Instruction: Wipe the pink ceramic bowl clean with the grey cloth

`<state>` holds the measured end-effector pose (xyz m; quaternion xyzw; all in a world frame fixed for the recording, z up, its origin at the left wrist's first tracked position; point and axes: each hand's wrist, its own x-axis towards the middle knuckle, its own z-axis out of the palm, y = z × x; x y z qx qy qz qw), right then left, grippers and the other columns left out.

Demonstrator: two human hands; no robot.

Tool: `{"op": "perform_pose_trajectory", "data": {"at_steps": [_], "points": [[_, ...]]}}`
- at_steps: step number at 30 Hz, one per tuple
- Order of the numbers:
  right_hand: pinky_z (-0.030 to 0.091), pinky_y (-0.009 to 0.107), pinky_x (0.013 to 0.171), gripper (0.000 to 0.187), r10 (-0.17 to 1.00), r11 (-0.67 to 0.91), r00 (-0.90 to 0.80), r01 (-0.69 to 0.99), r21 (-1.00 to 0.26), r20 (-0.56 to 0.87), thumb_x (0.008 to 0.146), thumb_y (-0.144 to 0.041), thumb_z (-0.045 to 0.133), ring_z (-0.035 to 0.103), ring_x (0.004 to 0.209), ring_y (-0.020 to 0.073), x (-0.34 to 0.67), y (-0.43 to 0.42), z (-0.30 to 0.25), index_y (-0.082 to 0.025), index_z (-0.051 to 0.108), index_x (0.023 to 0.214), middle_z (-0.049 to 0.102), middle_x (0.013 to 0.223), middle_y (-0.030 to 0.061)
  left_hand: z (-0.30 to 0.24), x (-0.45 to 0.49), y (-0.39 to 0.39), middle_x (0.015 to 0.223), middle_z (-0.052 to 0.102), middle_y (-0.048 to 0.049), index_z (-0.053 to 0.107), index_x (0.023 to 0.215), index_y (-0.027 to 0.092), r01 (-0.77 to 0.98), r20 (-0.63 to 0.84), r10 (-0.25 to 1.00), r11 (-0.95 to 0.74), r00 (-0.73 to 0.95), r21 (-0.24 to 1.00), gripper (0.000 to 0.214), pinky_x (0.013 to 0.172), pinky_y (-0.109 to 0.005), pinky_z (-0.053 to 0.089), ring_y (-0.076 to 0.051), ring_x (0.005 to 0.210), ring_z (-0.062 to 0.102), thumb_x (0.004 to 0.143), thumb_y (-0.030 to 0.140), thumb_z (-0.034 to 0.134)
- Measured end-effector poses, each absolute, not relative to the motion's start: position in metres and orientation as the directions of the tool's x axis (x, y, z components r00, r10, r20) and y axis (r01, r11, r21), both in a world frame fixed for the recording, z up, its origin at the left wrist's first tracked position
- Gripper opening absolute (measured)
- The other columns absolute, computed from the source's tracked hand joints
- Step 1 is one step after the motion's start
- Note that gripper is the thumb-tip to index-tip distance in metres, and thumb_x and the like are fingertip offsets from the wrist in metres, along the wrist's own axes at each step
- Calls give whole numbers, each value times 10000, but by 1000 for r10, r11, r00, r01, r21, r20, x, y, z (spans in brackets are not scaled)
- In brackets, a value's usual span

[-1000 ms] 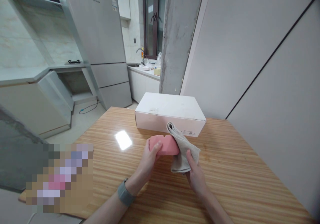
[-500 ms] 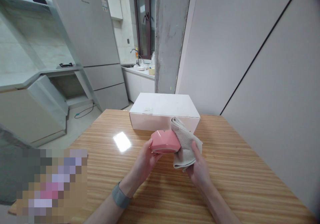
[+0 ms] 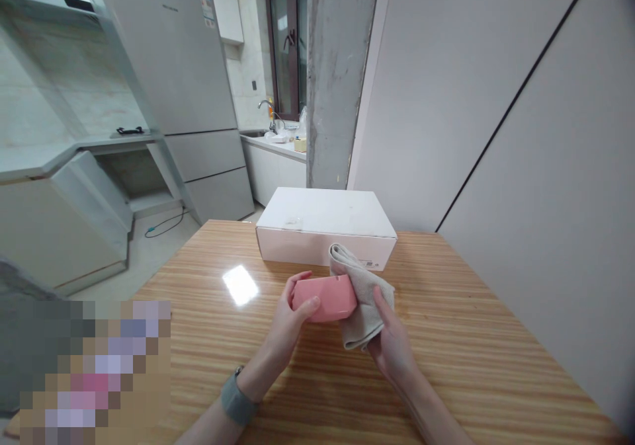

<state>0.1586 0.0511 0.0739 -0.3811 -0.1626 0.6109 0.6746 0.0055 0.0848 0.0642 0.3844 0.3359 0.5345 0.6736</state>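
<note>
A pink, glossy, angular ashtray (image 3: 330, 298) with a small notch in its rim is held above the table, tilted onto its side. My left hand (image 3: 292, 316) grips its left end, thumb across the near face and fingers behind. Against the ashtray's right end rests a folded grey-beige cloth (image 3: 364, 306). My right hand (image 3: 394, 339) is closed on that cloth, with the thumb on top and the other fingers mostly hidden beneath it. The ashtray's inside cannot be seen.
A closed white box (image 3: 325, 213) stands on the wood-grain table (image 3: 471, 352) just beyond my hands. A blurred-out patch (image 3: 99, 372) covers the table's left corner. A white wall (image 3: 496, 68) runs along the right; a fridge (image 3: 169, 68) stands at the back left.
My left hand has turned the ashtray, and its thumb now lies across the near face. The ashtray and cloth have come slightly lower and nearer to me.
</note>
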Motion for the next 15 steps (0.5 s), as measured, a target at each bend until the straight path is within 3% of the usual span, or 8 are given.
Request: {"op": "perform_pose_trajectory", "data": {"at_steps": [8,15], "points": [[517,429,971,482,941,-56,215,-659,-750,-260,586,-576,831,646,1120,326,155,50,71,-225,774,911,774,995,48,69,4,88,1092,681,-133,552,1180,183,-373,-13,990,66,142,925,670,781,-336,516,-274,960,639,589,358,817],[465,406,1032,458,939,-7,265,-621,-784,-218,631,-538,820,607,1183,298,156,51,62,-220,763,957,754,1081,41,73,3,86,1078,673,-94,539,1192,203,-261,66,993,-38,102,965,673,763,-320,514,-239,894,638,575,237,807]]}}
